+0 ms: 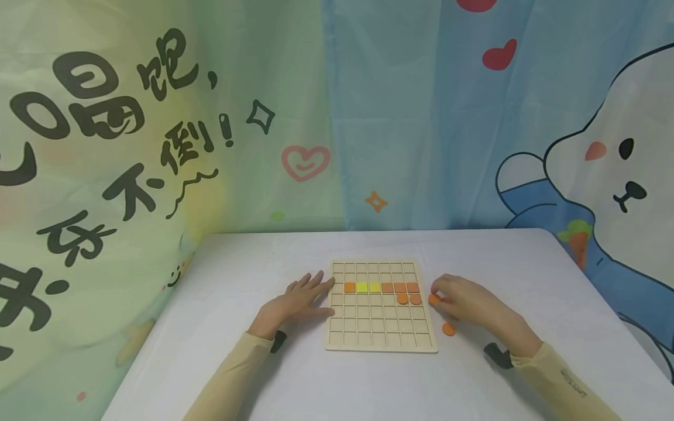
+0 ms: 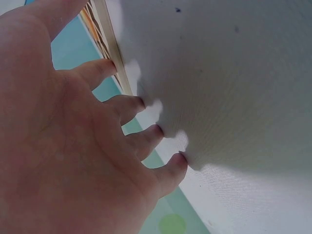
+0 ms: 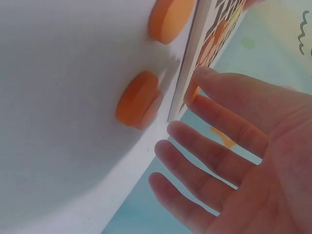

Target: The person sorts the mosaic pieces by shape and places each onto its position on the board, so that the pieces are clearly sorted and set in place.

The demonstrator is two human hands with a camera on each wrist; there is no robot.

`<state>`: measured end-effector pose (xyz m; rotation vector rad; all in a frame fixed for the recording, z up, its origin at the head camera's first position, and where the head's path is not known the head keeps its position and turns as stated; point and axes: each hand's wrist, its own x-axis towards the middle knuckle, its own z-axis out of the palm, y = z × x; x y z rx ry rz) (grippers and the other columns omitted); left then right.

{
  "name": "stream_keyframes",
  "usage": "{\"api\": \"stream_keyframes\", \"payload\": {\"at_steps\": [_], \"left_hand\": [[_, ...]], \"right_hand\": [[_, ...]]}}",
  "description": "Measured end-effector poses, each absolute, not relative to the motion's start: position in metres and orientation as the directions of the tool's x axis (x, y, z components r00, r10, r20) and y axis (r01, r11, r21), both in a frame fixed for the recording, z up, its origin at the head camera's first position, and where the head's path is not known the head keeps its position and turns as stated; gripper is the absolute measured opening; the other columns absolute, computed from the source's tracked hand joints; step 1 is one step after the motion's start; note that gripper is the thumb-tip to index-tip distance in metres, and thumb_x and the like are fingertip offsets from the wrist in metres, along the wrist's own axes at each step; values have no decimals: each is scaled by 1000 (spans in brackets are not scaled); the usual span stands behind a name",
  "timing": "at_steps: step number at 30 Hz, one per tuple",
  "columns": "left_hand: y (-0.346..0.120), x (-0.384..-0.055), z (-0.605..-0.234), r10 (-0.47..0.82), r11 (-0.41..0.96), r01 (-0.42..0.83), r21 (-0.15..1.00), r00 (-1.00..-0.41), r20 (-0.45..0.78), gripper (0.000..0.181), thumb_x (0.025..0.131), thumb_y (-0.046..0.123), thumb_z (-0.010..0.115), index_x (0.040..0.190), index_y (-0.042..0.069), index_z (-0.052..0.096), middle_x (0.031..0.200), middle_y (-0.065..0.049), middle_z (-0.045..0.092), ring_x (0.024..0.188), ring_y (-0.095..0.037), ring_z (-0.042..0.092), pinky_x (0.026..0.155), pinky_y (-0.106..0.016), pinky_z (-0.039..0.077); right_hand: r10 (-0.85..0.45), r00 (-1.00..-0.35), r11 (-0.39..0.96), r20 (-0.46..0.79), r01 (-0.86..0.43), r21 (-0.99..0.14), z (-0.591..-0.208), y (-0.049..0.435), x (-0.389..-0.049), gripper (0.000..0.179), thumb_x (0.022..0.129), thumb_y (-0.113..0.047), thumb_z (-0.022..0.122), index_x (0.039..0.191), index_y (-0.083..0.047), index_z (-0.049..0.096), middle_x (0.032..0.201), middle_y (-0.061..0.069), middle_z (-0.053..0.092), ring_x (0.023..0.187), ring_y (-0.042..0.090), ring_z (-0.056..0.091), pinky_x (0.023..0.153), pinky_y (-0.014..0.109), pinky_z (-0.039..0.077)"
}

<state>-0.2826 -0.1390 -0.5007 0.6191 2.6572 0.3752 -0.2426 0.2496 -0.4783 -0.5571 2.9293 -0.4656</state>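
Observation:
A pale wooden grid board [image 1: 368,339] lies on the table. My left hand [image 1: 301,299] rests at its left edge with spread fingers; in the left wrist view a fingertip touches the board's side [image 2: 114,51]. Right of the board, the thumb and index finger of my right hand [image 1: 466,299] pinch an orange disc [image 1: 434,299]; the other fingers are loosely extended. One row holds orange squares [image 1: 350,287] and two yellow squares [image 1: 368,287]. Below them, two orange round pieces [image 1: 409,299] sit near the right edge.
A loose orange disc [image 1: 448,329] lies on the white table [image 1: 489,251] near my right wrist. Other orange pieces [image 3: 139,100], close together, lie beside the board in the right wrist view. A printed curtain [image 1: 389,117] hangs behind the table.

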Motion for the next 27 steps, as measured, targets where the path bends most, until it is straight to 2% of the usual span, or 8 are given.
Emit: {"api": "stream_keyframes", "payload": {"at_steps": [8,23,27], "left_hand": [[-139,-283,-501,470,867,368,337,-829,-304,81,94,64,55,161,31,24,170,-6,13,157,-36,9,126,-58,12],[-139,-284,-501,466,870,362,335,-827,-315,81,94,64,55,161,31,23,170,-6,13,157,-36,8,126,-59,12],[-138,-283,-502,465,870,362,334,-827,-316,81,94,64,55,161,31,23,170,-6,13,157,-36,9,126,-58,12]], "right_hand": [[-378,-923,883,-74,-335,-330,-475,245,-242,20,93,-23,72,107,-8,70,100,3,65,72,8,51,62,24,43],[-379,-921,873,-89,-324,-364,-472,237,-244,25,95,-25,71,113,-8,68,114,7,65,54,5,51,58,23,44],[-380,-921,874,-82,-329,-357,-473,234,-245,24,94,-26,71,111,-8,69,112,7,66,63,7,53,60,23,45]]}}
